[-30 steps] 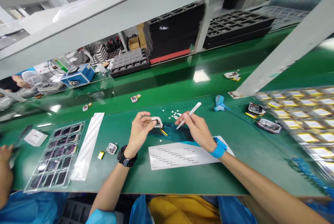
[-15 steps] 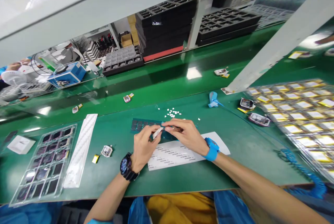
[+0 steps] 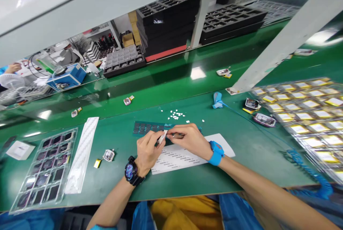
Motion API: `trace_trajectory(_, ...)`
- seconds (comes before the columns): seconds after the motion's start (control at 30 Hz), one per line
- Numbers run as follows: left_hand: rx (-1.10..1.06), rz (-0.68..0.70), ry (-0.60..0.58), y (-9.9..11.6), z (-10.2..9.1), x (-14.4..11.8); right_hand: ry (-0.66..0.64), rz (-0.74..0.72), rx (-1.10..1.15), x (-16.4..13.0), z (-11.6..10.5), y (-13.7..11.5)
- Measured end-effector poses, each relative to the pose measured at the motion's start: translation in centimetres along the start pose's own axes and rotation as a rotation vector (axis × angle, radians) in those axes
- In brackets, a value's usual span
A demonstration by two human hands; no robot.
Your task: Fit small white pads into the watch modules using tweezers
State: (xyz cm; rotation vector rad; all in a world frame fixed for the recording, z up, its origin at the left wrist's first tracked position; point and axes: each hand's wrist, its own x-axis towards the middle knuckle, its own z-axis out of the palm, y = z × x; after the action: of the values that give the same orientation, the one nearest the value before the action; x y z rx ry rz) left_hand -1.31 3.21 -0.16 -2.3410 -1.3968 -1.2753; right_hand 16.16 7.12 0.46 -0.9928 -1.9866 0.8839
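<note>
Okay, what I'm seeing through the head cam: my left hand [image 3: 148, 148] has a small white watch case [image 3: 162, 138] pinched between thumb and fingers, tipped up on edge just above the green bench [image 3: 120, 183]. My right hand [image 3: 191, 138] is right up against it, fingertips bunched at the case's right edge. Something thin and greyish shows under those fingers, but honestly I can't tell if they're gripping it or the case.

Behind the hands, partly covered, there's a dark teal sheet [image 3: 147, 127] with rows of little black pieces, and past that a scatter of white scraps [image 3: 176, 115]. A white printed backing sheet [image 3: 178, 159] lies under the right hand's side.

Off to the left is an opened watch body [image 3: 108, 155] with a yellow-edged battery [image 3: 97, 163] beside it, then a long white strip [image 3: 81, 158] and a clear tray of dark screens [image 3: 44, 169]. Far right, a big clear tray of batteries [image 3: 304, 115], with a dark watch body [image 3: 264, 119] near its left edge.
</note>
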Motion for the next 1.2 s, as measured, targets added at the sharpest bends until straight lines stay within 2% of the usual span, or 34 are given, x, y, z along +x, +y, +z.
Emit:
trace_trajectory(0.13, 0.003, -0.02, -0.01, 0.2, 0.2, -0.2, 0.043, -0.055, -0.067, -0.3, 0.3, 0.0)
trace_trajectory(0.23, -0.026, -0.088, -0.032, 0.3, 0.3, -0.3, 0.067, -0.081, -0.078, -0.3, 0.3, -0.1)
trace_trajectory(0.4, -0.139, -0.264, -0.049, 0.4, 0.5, -0.3, 0.116, 0.073, -0.022, 0.4, -0.5, 0.3)
trace_trajectory(0.47, -0.222, -0.385, -0.045, 0.4, 0.5, -0.1, 0.169, 0.102, -0.092, 0.8, -1.1, 1.1)
trace_trajectory(0.53, -0.33, -0.573, -0.062, 0.4, 0.5, 0.2, 0.202, 0.083, -0.209, 1.2, -1.8, 2.3)
trace_trajectory(0.63, -0.52, -0.832, -0.116, 0.5, 0.4, 0.5, 0.176, 0.042, -0.333, 1.4, -2.6, 3.9)
trace_trajectory(0.7, -0.636, -0.936, -0.127, 0.5, 0.4, 0.7, 0.179, 0.026, -0.348, 1.4, -2.8, 4.2)
trace_trajectory(0.8, -0.762, -1.033, -0.107, 0.5, 0.5, 0.9, 0.234, -0.041, -0.298, 1.0, -2.5, 3.2)
trace_trajectory(0.9, -0.818, -1.073, -0.089, 0.5, 0.5, 1.0, 0.22, -0.191, -0.214, 0.3, -1.6, 1.5)
trace_trajectory(1.0, -0.818, -1.04, -0.09, 0.6, 0.5, 0.8, 0.167, -0.351, -0.203, -0.1, -0.7, 0.5)
trace_trajectory(1.1, -0.751, -0.973, -0.115, 0.7, 0.5, 0.6, 0.205, -0.42, -0.246, -0.4, -0.2, 0.5)
trace_trajectory(1.2, -0.647, -0.883, -0.129, 0.8, 0.5, 0.3, 0.218, -0.42, -0.288, -0.4, -0.1, 0.7)
